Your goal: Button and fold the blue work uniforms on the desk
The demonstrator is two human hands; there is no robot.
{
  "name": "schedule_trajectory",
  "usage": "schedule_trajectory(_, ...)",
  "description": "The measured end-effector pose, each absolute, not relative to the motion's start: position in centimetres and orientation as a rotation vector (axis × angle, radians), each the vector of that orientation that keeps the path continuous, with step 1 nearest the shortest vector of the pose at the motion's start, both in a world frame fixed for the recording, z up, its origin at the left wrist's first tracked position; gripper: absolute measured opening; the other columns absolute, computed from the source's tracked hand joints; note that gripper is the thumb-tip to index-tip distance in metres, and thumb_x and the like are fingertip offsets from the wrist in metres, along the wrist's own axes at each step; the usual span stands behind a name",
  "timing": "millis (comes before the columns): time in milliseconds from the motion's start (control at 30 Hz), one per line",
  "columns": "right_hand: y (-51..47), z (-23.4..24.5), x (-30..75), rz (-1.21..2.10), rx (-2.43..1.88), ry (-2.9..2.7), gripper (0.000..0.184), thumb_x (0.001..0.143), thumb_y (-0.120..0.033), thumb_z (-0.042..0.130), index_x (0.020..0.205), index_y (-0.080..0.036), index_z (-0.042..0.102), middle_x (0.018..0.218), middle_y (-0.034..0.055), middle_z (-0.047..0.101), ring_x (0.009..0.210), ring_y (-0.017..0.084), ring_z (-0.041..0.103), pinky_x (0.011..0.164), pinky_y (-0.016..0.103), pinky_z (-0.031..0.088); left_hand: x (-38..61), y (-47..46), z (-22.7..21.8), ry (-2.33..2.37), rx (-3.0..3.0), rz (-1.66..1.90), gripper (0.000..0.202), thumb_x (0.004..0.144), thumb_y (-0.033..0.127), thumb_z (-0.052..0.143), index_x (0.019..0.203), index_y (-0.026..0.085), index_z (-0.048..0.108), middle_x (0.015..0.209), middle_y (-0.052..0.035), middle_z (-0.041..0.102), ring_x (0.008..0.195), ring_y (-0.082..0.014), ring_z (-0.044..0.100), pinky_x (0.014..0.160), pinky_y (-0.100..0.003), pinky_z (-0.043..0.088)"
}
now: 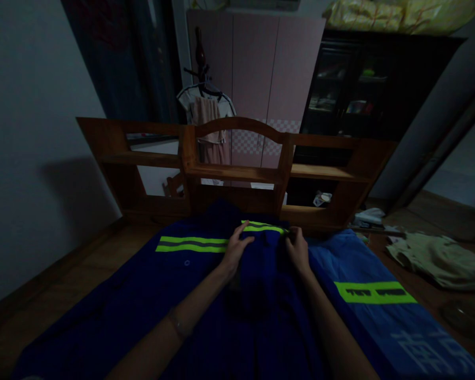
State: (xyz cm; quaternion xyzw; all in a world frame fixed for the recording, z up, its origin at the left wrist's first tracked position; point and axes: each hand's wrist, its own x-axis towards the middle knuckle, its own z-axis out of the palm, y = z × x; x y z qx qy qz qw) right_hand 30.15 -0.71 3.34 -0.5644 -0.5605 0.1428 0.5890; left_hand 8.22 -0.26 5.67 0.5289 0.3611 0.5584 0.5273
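The room reaches my screen dimly lit: pale wall [27, 126] at left, wooden headboard [237, 172] ahead, and beyond it a pink wardrobe [253, 68] (checkered lower down) beside a black cabinet [350, 87].

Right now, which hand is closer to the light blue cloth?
Right. The right hand is just left of the light blue cloth; the left hand is farther left.

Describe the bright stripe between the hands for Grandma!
Find the wooden shelf, then the dark blue cloth in front. The yellow-green stripe there is the only one with the left hand at one end, right hand at the other.
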Motion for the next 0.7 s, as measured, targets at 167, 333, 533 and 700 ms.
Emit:
schedule_trajectory(167, -4.6, 7.2, 24.8, -0.076, -1.143, -1.823, 0.041, 0.083, -0.008, 0.04, 0.122, -0.019, 0.048, 0.132, 0.0094, 0.044, 0.124, 0.021, 0.039, 0.105, 0.042, 0.032, 4.5, 3.3, 5.6, 0.906, 1.727, 1.332, 0.072, 0.067, 0.018, 0.068, 0.134, 0.024, 0.042, 0.141, -0.0055, 0.038, 0.131, -0.0232, 0.033, 0.11, -0.036, 0.022)
schedule_trajectory(333, -5.9, 7.0, 21.8, -0.109, -1.094, -2.201, 0.026, 0.087, -0.014, 0.044, 0.109, -0.021, 0.056, 0.113, 0.0088, 0.056, 0.105, 0.022, 0.051, 0.091, 0.038, 0.043, 3.3, 2.8, 6.2, 0.763, 1.896, 1.207, 0.081, 0.066, 0.018, 0.07, 0.138, 0.022, 0.035, 0.147, -0.0071, 0.029, 0.136, -0.0238, 0.023, 0.113, -0.037, 0.014)
schedule_trajectory(533, -5.1, 5.0, 22.7, -0.074, -1.285, -2.268, 0.03, 0.085, -0.029, 0.056, 0.114, -0.022, 0.055, 0.097, 0.0076, 0.055, 0.092, 0.021, 0.054, 0.08, 0.033, 0.047, 2.0, 2.0, 5.8, 0.72, 1.506, 1.137, 0.091, 0.066, 0.021, 0.072, 0.142, 0.029, 0.021, 0.139, -0.0102, 0.041, 0.123, -0.0274, 0.045, 0.101, -0.044, 0.036)
schedule_trajectory(700, -5.4, 5.2, 21.3, -0.1, -1.24, -2.277, 0.036, 0.089, -0.019, 0.047, 0.124, -0.023, 0.049, 0.097, 0.0073, 0.055, 0.093, 0.02, 0.053, 0.083, 0.033, 0.045, 2.0, 1.5, 3.3, 0.633, 1.139, 1.165, 0.086, 0.067, 0.022, 0.072, 0.14, 0.027, 0.026, 0.116, -0.0095, 0.061, 0.098, -0.0226, 0.062, 0.089, -0.039, 0.047)
